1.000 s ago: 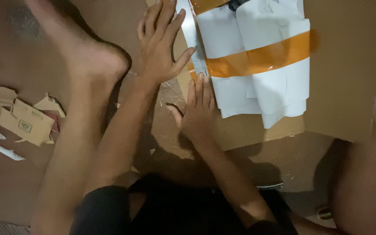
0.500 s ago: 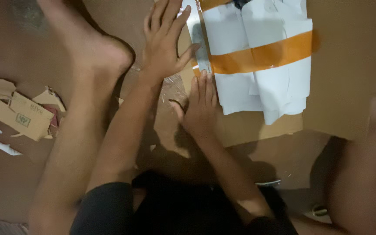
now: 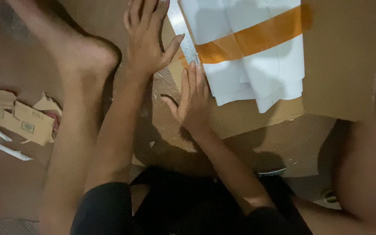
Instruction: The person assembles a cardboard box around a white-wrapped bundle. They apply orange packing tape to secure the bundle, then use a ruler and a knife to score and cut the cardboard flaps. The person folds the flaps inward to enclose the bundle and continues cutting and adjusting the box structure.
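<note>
Both hands have barely shifted since a moment ago. Brown cardboard [image 3: 344, 56] carries white paper sheets [image 3: 249, 65] banded with orange tape [image 3: 249, 39]. Left hand [image 3: 146, 41] and right hand [image 3: 192, 102] press flat, fingers spread, grasping nothing, beside a metal ruler [image 3: 180, 26].

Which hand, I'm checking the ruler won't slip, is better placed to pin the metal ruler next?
Probably the right hand: its fingertips already reach the silver metal ruler at the orange tape strip. The left hand lies flat on brown cardboard, only its thumb near the ruler.
</note>
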A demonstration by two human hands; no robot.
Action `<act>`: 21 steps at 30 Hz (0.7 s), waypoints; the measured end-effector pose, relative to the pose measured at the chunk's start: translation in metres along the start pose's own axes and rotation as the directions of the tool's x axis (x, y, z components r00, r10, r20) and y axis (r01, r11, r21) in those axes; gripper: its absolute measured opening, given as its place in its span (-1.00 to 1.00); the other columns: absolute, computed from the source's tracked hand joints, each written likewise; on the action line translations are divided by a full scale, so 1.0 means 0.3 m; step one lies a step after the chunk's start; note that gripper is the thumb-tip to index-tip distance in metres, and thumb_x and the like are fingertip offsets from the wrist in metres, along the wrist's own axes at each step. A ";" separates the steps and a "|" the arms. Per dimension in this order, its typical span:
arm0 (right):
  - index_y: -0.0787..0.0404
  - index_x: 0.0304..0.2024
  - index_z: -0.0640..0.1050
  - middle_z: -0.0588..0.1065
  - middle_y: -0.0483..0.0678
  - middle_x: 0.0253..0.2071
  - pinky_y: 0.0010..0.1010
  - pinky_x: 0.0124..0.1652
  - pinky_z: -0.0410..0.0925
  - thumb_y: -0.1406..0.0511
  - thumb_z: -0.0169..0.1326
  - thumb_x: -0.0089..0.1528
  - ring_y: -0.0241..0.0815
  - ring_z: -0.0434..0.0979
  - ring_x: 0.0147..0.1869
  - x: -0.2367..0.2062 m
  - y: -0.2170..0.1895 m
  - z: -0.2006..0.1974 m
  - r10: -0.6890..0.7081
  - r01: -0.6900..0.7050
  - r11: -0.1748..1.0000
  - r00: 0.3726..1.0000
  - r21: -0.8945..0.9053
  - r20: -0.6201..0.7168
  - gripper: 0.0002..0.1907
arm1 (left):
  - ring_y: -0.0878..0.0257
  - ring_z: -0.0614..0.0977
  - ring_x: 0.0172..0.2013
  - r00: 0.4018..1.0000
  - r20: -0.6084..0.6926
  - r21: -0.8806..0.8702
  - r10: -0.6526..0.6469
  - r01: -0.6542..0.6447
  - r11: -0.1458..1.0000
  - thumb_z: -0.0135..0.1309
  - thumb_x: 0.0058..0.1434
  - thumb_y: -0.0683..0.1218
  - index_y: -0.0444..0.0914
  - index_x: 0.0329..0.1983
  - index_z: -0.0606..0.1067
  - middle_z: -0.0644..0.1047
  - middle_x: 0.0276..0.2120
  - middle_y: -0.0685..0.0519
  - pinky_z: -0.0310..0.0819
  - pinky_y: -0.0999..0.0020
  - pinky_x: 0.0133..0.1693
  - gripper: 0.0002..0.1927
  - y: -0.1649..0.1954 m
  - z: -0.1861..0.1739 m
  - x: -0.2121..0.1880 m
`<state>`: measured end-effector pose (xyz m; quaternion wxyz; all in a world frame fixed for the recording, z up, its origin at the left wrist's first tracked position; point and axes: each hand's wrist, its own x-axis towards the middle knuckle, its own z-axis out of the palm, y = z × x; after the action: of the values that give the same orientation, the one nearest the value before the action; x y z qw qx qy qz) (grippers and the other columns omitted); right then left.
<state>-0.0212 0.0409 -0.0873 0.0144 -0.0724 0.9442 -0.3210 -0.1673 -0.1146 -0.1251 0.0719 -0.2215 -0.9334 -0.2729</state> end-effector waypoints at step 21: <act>0.27 0.29 0.46 0.41 0.21 0.18 -0.06 0.21 0.33 0.05 0.31 0.26 0.20 0.40 0.29 -0.349 0.028 -0.302 0.055 -0.089 0.990 0.959 0.112 0.278 -0.32 | -0.26 0.24 0.36 0.983 0.174 -0.089 -0.051 0.067 0.994 0.29 0.41 0.42 -0.26 0.45 0.33 0.34 0.32 -0.19 -0.05 -0.31 0.37 -0.13 0.015 -0.053 -0.015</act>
<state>0.0745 0.1175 -0.0224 0.1610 -0.0808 0.9135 -0.3648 -0.1609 -0.1215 -0.1108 -0.0273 -0.2196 -0.9283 -0.2987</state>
